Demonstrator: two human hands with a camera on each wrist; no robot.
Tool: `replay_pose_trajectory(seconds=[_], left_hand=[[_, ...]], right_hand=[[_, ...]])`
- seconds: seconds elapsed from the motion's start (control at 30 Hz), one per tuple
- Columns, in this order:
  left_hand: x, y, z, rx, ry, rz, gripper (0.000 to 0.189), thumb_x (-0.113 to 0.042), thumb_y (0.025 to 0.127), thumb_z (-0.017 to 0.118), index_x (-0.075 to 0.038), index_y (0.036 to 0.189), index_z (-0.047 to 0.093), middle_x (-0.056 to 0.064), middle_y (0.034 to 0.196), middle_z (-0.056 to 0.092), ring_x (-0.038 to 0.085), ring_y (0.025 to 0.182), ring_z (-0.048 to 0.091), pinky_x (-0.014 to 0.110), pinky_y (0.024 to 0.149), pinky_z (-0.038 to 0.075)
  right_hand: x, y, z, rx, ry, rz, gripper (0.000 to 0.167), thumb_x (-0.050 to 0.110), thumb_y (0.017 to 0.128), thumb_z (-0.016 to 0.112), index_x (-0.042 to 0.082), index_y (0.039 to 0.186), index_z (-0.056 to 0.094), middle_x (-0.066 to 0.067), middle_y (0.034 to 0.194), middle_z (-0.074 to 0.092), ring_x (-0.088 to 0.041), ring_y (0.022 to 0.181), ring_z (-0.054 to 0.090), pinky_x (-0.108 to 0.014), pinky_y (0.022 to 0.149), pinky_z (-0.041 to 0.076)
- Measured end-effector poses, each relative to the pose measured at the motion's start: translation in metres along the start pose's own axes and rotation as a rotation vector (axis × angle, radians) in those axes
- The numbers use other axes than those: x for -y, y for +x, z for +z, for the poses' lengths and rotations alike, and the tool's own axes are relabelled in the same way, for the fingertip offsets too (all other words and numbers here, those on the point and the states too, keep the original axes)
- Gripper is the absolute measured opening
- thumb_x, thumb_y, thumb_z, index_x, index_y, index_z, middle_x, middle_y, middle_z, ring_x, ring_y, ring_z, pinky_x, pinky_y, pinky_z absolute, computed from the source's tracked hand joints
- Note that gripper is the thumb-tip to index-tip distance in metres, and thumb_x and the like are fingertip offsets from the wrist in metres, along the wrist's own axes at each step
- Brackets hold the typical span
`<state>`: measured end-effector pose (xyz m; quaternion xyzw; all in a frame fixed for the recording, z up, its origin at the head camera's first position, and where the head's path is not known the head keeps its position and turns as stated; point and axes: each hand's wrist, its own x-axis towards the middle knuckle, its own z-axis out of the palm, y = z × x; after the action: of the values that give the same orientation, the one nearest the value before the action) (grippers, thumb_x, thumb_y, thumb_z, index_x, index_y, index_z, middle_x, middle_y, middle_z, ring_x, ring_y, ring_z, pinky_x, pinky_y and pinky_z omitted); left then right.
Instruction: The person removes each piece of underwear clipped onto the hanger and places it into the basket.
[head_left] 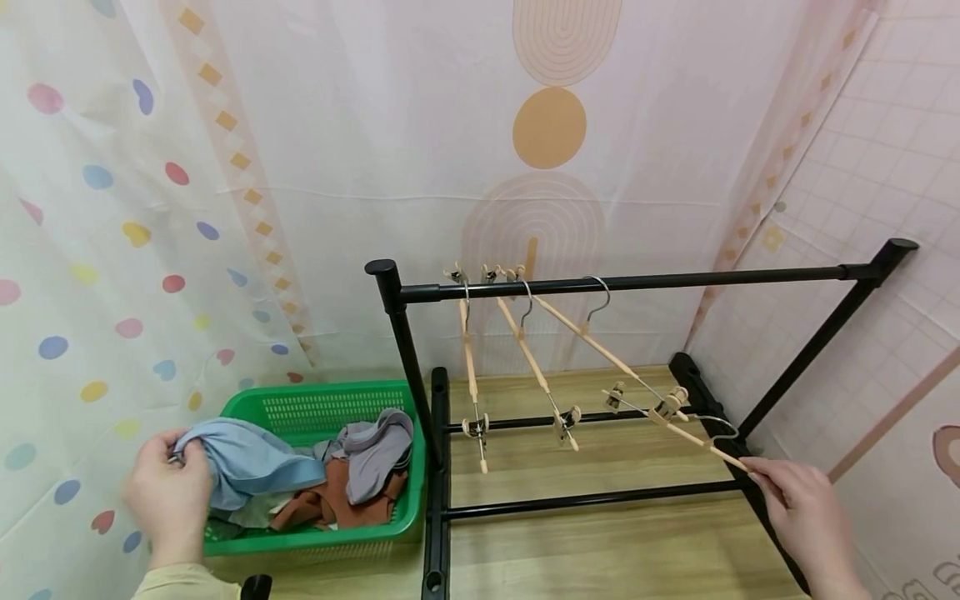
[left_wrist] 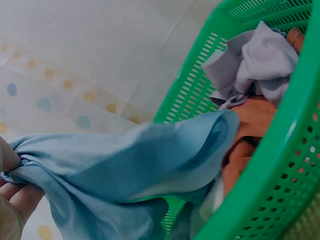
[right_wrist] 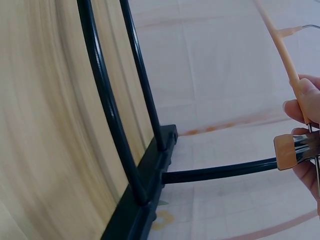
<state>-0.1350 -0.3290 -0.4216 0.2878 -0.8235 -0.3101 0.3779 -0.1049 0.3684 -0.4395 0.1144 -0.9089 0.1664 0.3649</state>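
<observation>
My left hand pinches one end of a light blue cloth garment, whose other end droops over the green basket. In the left wrist view the garment stretches from the fingertips toward the basket's inside, bunched at the grip. At the right, my right hand grips a beige clip hanger by one end, its hook pointing to the far right. The right wrist view has the fingers round the hanger's bar, with a clip close beside them.
A black rack stands on the wooden floor. Three clip hangers hang from its top bar. Grey and rust-brown garments lie in the basket, left of the rack. Patterned curtains surround the area.
</observation>
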Motion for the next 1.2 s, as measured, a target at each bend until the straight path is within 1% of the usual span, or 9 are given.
replay_pose_trajectory(seconds=[0.03, 0.1, 0.2, 0.33, 0.6, 0.83, 0.93, 1.07, 1.2], left_hand=[[0.001, 0.0, 0.002, 0.027, 0.013, 0.004, 0.026, -0.008, 0.095, 0.052, 0.008, 0.111, 0.067, 0.028, 0.107, 0.067, 0.022, 0.083, 0.063, 0.026, 0.066, 0.037], [0.004, -0.002, 0.005, 0.071, 0.027, 0.021, 0.026, -0.006, 0.096, 0.052, 0.008, 0.112, 0.066, 0.03, 0.107, 0.066, 0.043, 0.092, 0.062, 0.036, 0.068, 0.044], [0.01, -0.004, 0.011, 0.1, 0.036, 0.069, 0.023, -0.004, 0.095, 0.052, 0.009, 0.108, 0.065, 0.032, 0.103, 0.065, 0.049, 0.089, 0.061, 0.054, 0.073, 0.045], [0.02, -0.006, 0.016, 0.14, 0.056, 0.114, 0.019, -0.003, 0.094, 0.054, 0.008, 0.105, 0.065, 0.032, 0.1, 0.065, 0.05, 0.085, 0.061, 0.059, 0.072, 0.045], [0.027, -0.007, 0.02, 0.262, 0.126, 0.12, 0.02, -0.004, 0.094, 0.055, 0.006, 0.106, 0.066, 0.03, 0.102, 0.065, 0.049, 0.088, 0.06, 0.058, 0.074, 0.045], [0.027, -0.008, 0.02, 0.309, 0.141, 0.15, 0.02, -0.004, 0.093, 0.055, 0.007, 0.105, 0.066, 0.03, 0.102, 0.066, 0.05, 0.087, 0.061, 0.059, 0.072, 0.045], [0.027, -0.009, 0.022, 0.358, 0.137, 0.136, 0.026, -0.005, 0.095, 0.054, 0.008, 0.117, 0.062, 0.031, 0.111, 0.064, 0.051, 0.096, 0.06, 0.061, 0.079, 0.045], [0.025, -0.009, 0.023, 0.429, 0.121, 0.092, 0.044, -0.008, 0.099, 0.051, 0.012, 0.137, 0.045, 0.036, 0.13, 0.053, 0.052, 0.113, 0.053, 0.063, 0.092, 0.041], [0.02, -0.01, 0.022, 0.454, 0.129, 0.09, 0.05, -0.012, 0.099, 0.05, 0.014, 0.141, 0.038, 0.038, 0.133, 0.048, 0.054, 0.117, 0.049, 0.064, 0.095, 0.04]], right_hand=[[0.0, 0.002, -0.001, -0.001, -0.002, -0.004, 0.039, -0.018, 0.063, 0.079, 0.004, 0.095, 0.074, -0.01, 0.081, 0.07, -0.033, 0.072, 0.057, -0.034, 0.072, 0.035], [0.001, 0.005, -0.003, -0.009, 0.0, -0.016, 0.039, -0.018, 0.064, 0.078, 0.004, 0.096, 0.074, -0.011, 0.08, 0.07, -0.033, 0.072, 0.057, -0.035, 0.072, 0.036], [0.002, 0.01, -0.005, -0.022, 0.0, -0.027, 0.038, -0.019, 0.065, 0.077, 0.004, 0.096, 0.074, -0.012, 0.081, 0.07, -0.033, 0.073, 0.057, -0.035, 0.072, 0.036], [0.0, 0.016, -0.007, -0.031, -0.001, -0.03, 0.038, -0.019, 0.064, 0.077, 0.003, 0.095, 0.074, -0.013, 0.082, 0.07, -0.034, 0.074, 0.057, -0.035, 0.071, 0.036], [-0.005, 0.025, -0.012, -0.023, 0.0, -0.064, 0.029, -0.014, 0.074, 0.076, 0.004, 0.096, 0.074, -0.01, 0.079, 0.069, -0.028, 0.069, 0.055, -0.032, 0.068, 0.036], [-0.002, 0.034, -0.016, -0.011, -0.007, -0.052, 0.036, -0.016, 0.067, 0.078, 0.005, 0.096, 0.075, -0.01, 0.082, 0.07, -0.025, 0.07, 0.054, -0.029, 0.065, 0.035], [-0.001, 0.036, -0.017, -0.01, -0.011, -0.049, 0.035, -0.015, 0.067, 0.079, 0.006, 0.095, 0.075, -0.009, 0.082, 0.07, -0.023, 0.07, 0.053, -0.028, 0.064, 0.035], [0.0, 0.039, -0.019, -0.01, -0.008, -0.044, 0.035, -0.014, 0.068, 0.079, 0.007, 0.096, 0.075, -0.008, 0.082, 0.07, -0.023, 0.072, 0.053, -0.029, 0.065, 0.035], [0.002, 0.041, -0.021, -0.003, -0.002, -0.024, 0.034, -0.013, 0.069, 0.079, 0.008, 0.096, 0.075, -0.007, 0.083, 0.07, -0.024, 0.075, 0.053, -0.029, 0.066, 0.035]])
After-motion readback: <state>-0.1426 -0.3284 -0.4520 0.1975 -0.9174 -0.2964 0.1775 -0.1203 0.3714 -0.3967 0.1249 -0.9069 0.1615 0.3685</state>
